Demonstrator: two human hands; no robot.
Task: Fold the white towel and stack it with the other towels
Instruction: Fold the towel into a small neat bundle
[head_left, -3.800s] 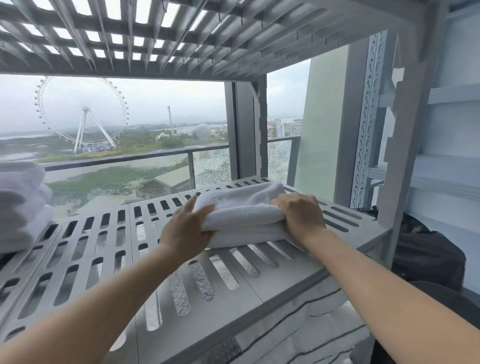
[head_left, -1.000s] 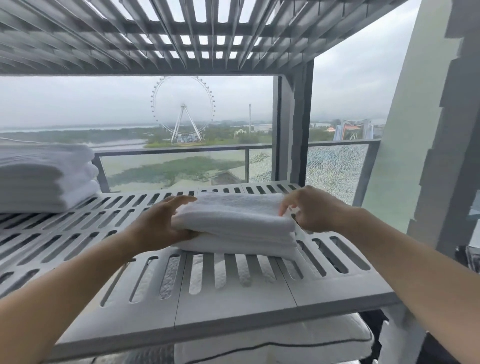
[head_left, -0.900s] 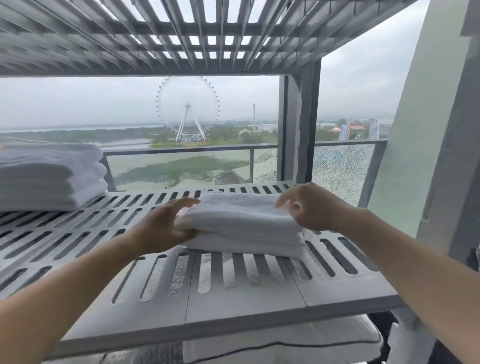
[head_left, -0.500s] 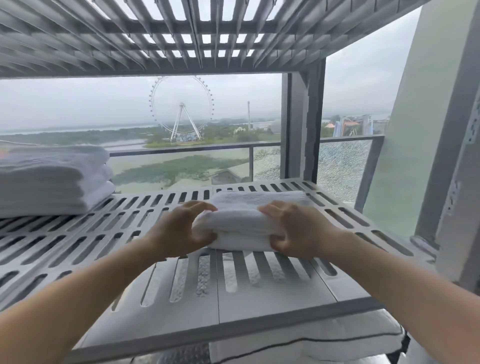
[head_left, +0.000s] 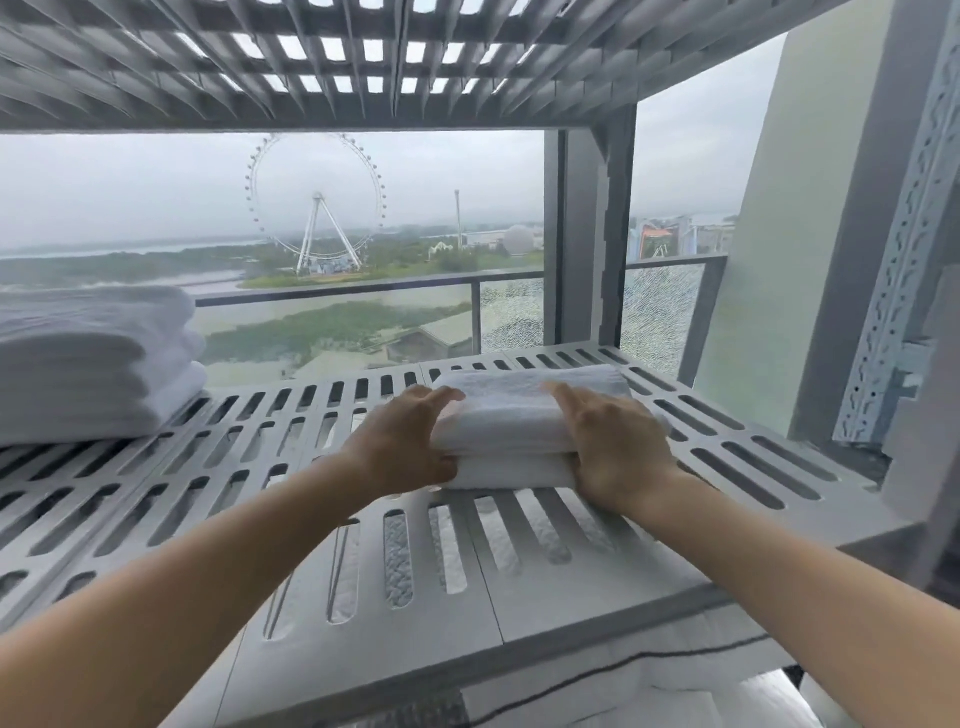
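A folded white towel lies on the grey slotted shelf, right of centre. My left hand clasps its left end, thumb under and fingers on top. My right hand grips its right end the same way, covering that side. A stack of folded white towels sits at the shelf's far left, well apart from the towel I hold.
Another slotted shelf hangs close overhead. A perforated metal upright and a grey post stand to the right. White bedding lies on the level below. Behind the shelf is a window with a railing.
Both hands have shifted from the towel's outer ends to its near corners and closed on it. The towel has stayed on the shelf; the view has tilted slightly.
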